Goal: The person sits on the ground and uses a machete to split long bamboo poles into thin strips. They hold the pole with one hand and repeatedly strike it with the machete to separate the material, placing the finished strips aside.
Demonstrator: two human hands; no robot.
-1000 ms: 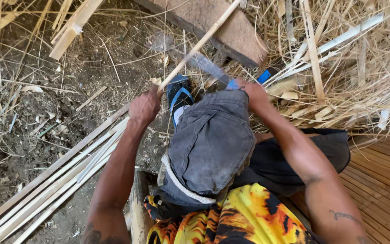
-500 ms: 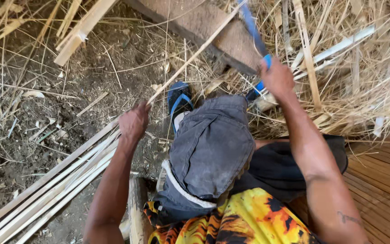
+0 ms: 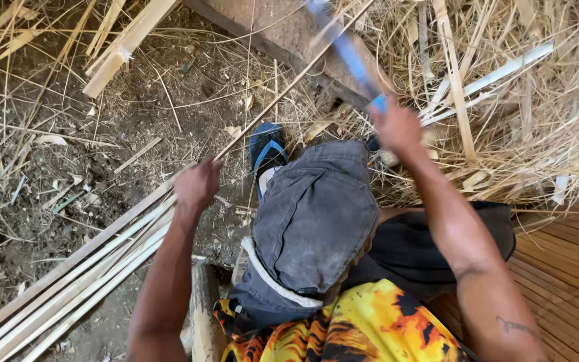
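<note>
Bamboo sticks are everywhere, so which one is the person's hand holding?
The long thin strip that the left hand grips. It slants up across the wooden block; the other strips lie loose on the ground.

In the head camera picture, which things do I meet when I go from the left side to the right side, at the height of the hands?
Bundle of split cane strips → left hand gripping a thin strip → blue sandal → right hand holding a blue-handled blade → pile of dry straw.

Two hands show: the left hand grips one thin bamboo strip, the right hand one blue-handled blade; one blue sandal lies between them.
</note>
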